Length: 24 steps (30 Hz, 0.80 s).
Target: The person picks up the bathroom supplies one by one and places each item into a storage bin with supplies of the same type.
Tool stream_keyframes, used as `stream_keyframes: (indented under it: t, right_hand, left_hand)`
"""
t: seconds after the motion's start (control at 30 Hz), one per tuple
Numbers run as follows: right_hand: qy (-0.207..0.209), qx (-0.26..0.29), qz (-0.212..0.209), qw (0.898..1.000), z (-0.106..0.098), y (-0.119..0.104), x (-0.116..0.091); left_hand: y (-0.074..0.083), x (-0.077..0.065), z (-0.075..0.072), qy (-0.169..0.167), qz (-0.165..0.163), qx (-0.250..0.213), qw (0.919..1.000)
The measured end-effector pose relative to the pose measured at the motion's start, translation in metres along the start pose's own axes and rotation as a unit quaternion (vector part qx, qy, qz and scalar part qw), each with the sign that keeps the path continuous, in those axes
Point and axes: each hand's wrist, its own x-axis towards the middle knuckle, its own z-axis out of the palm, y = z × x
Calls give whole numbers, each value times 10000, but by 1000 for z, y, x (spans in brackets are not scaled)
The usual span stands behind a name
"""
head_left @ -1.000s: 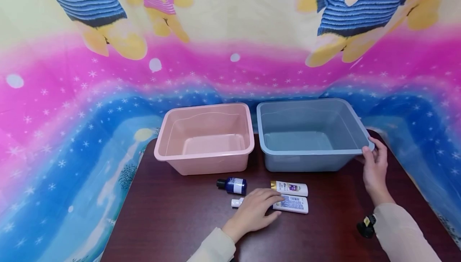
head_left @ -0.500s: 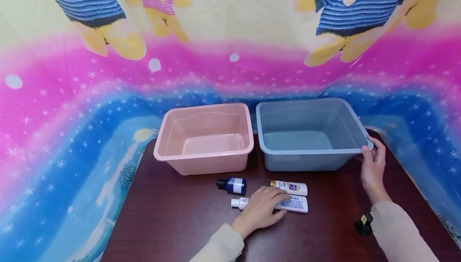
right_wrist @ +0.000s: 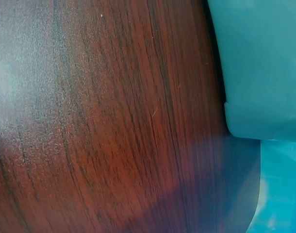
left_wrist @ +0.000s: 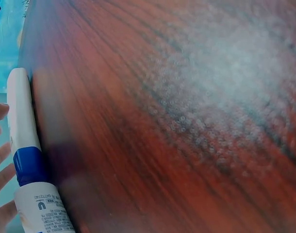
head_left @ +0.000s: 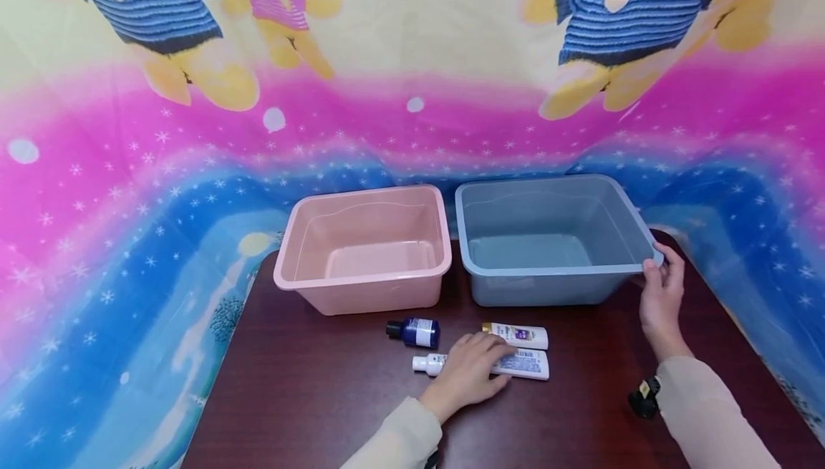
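My left hand (head_left: 469, 372) lies over the row of white bottles, with its fingers reaching over a white bottle (head_left: 525, 364) with a printed label. To its left pokes out a white-capped small bottle (head_left: 428, 364); the stretch between is hidden under the hand. In the left wrist view, loosely spread fingers (left_wrist: 2, 160) show beside a white bottle (left_wrist: 22, 107) with a blue part below it. My right hand (head_left: 662, 304) grips the front right corner of the grey-blue basin (head_left: 535, 290), thumb on the rim. The right wrist view shows the basin (right_wrist: 264, 73) but not the hand.
A pink basin (head_left: 374, 301) stands left of the grey-blue one. In front lie a dark blue bottle (head_left: 415, 332) with a black cap and a white bottle with a gold cap (head_left: 518, 336). Everything is on a dark wooden table (head_left: 309, 397) before a printed cloth.
My left hand has shifted slightly right along the white bottles, uncovering more of the white-capped one. The right hand keeps its hold on the basin corner.
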Motion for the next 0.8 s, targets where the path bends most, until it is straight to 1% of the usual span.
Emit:
stream_keyframes:
  t: [0.2, 0.33, 0.5, 0.6, 0.8]
  right_hand:
    - [-3, 73, -203, 9998, 4, 2, 0]
    - [69, 206, -296, 9993, 4, 2, 0]
    - [144, 146, -222, 9995, 5, 2, -1]
    - [138, 125, -202, 9996, 6, 1, -1]
    - [209, -115, -292, 9993, 7, 4, -2]
  left_hand:
    - [-2, -1, 5, -11, -77, 18, 10000]
    - [-2, 1, 7, -107, -148, -42, 9998]
    - [-1, 5, 6, -232, -221, -46, 9995]
    - [0, 7, 5, -245, -241, -14, 9994]
    - [4, 9, 5, -303, -219, -22, 9993]
